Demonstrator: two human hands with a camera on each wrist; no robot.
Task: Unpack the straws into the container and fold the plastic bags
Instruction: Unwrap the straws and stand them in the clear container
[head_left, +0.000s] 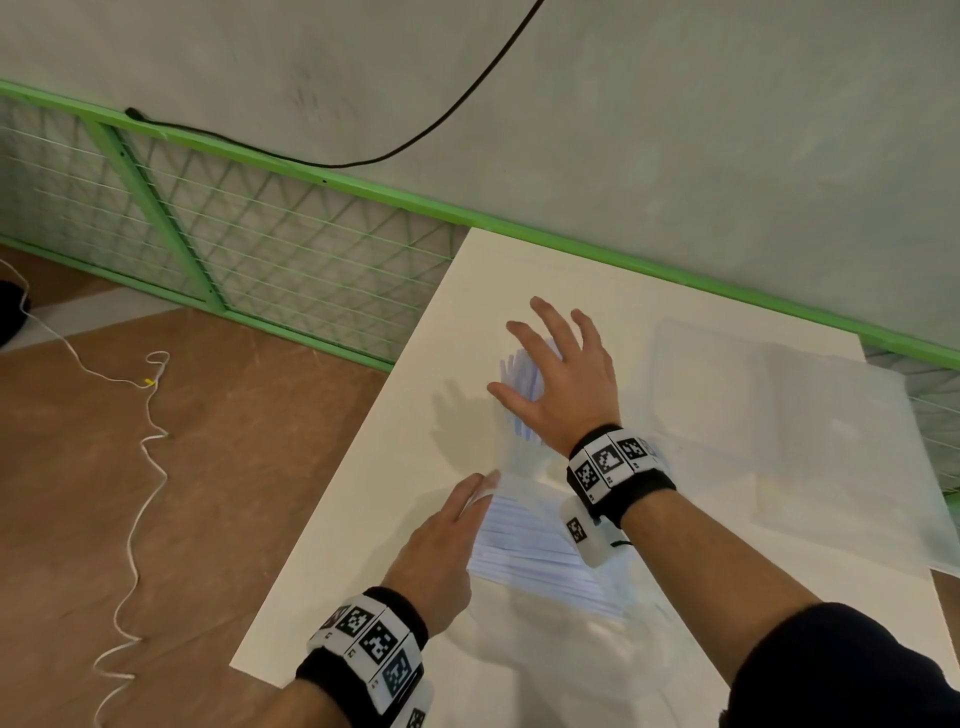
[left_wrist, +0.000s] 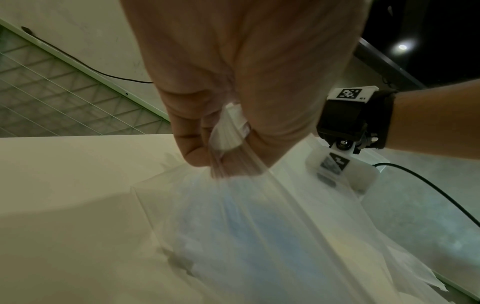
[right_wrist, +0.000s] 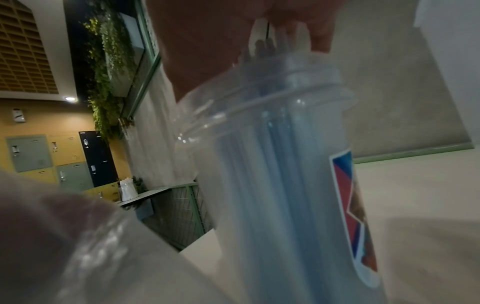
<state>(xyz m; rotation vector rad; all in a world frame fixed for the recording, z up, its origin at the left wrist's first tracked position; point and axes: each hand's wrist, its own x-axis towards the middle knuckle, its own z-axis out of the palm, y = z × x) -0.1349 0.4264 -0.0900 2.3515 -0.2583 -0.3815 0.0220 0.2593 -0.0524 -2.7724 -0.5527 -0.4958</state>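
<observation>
- My right hand (head_left: 563, 384), fingers spread and straight, rests on the straws (right_wrist: 275, 144) standing in the clear container (right_wrist: 233, 164), far on the bench (head_left: 363, 519).
- My left hand (head_left: 441, 545) pinches the plastic bag (left_wrist: 246, 226), near side, more straws inside.

Your right wristband (left_wrist: 349, 93) carries a black-and-white square code tag, and the small print at its corner looks like "R1". Tiny characters also sit beside the code tags on your left wristband (head_left: 374, 639), but they are too small to read. The sticker (right_wrist: 353, 205) on the clear container (right_wrist: 246, 185) shows red, blue and brown shapes, with no wording you can make out.
</observation>
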